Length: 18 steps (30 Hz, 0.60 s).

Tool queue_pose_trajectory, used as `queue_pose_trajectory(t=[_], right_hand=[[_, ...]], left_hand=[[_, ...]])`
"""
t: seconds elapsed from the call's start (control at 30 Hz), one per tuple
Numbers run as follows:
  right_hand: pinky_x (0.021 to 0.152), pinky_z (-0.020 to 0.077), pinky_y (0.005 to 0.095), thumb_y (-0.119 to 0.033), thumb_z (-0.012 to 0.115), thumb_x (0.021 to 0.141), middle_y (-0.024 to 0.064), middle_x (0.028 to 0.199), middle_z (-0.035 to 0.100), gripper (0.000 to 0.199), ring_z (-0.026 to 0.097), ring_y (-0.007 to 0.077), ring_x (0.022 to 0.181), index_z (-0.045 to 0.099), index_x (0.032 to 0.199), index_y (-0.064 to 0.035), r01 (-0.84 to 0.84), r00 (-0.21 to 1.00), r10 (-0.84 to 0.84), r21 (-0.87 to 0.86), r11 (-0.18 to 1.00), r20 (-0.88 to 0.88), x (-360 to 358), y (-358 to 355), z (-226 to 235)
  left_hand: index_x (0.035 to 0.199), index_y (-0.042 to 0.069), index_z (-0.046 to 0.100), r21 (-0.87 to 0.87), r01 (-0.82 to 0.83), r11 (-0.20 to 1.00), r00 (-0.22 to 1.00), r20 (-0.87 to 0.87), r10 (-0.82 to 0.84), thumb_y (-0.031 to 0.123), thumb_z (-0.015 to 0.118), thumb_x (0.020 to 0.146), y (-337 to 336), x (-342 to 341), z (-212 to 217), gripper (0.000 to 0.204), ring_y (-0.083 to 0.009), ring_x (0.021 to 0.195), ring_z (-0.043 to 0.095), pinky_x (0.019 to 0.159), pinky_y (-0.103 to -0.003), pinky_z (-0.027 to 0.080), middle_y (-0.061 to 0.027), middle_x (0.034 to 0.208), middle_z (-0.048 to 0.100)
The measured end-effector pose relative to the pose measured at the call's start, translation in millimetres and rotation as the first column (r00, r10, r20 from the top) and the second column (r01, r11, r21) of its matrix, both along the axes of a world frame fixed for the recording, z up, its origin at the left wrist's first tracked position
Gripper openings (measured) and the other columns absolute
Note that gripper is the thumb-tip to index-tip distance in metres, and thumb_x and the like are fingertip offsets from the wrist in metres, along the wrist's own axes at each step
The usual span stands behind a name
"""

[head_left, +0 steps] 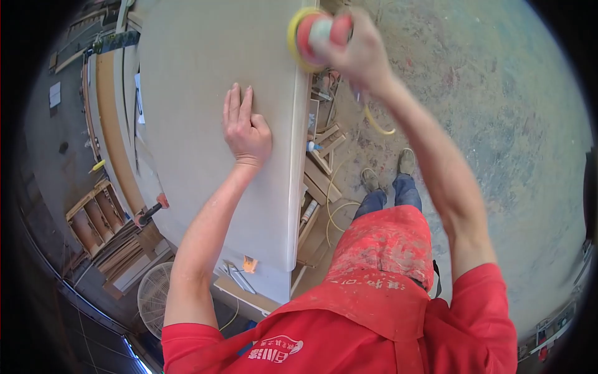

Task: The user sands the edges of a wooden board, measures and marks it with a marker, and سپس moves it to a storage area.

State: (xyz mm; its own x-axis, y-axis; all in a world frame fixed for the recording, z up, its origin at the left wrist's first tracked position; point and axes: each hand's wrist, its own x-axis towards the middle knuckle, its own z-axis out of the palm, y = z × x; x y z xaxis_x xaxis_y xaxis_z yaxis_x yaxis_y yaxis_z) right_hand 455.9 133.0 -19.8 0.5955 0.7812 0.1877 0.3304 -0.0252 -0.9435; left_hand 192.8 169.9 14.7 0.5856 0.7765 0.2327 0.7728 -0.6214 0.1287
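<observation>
A large pale wooden panel point(180, 81) lies before me, its long straight edge on the right. My left hand point(245, 129) rests on its face, fingers stretched out and holding nothing. At the panel's right edge, toward the far end, my right hand point(366, 57) is wrapped round a red orbital sander point(305, 38) with a yellow pad. The pad is tilted up on its side along that edge; whether it touches the wood I cannot tell. Hand and sander are blurred by motion. A yellow hose point(377, 122) hangs below the right hand.
Wooden frame pieces point(329, 149) lie under the panel's right side, near the hose on the stained floor point(492, 112). A clamp-like tool point(151, 212) touches the panel's left edge. A wooden compartment box point(96, 219) and a round fan point(154, 293) stand at left.
</observation>
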Motion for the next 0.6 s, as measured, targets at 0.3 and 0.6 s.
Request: queue_pose_trajectory(t=[0.3, 0.6], right_hand=[[0.08, 0.0515, 0.0416, -0.015, 0.086, 0.065, 0.0204, 0.105, 0.056, 0.062, 0.06, 0.0374, 0.097, 0.05, 0.114, -0.0004, -0.201, 0.965, 0.219, 0.133, 0.971, -0.145, -139.6, -147.2, 4.4], [0.073, 0.0514, 0.0411, -0.026, 0.077, 0.073, 0.0199, 0.089, 0.06, 0.046, 0.062, 0.0313, 0.081, 0.053, 0.101, 0.0009, 0.055, 0.98, -0.064, -0.053, 0.997, -0.187, -1.5, 3.9, 9.0]], left_hand=[[0.127, 0.007, 0.062, 0.003, -0.011, 1.0, 1.0, 0.006, 0.011, 0.001, 0.047, 0.077, -2.9, -8.7, 1.8, 0.053, -0.0358, 0.133, 0.044, 0.109, -0.045, 0.038, -0.0156, 0.142, 0.05], [0.127, 0.008, 0.062, 0.012, -0.019, 1.0, 1.0, 0.008, 0.019, 0.001, 0.048, 0.077, 2.3, -1.7, 0.8, 0.052, -0.0344, 0.132, 0.045, 0.109, -0.045, 0.038, -0.0143, 0.141, 0.051]])
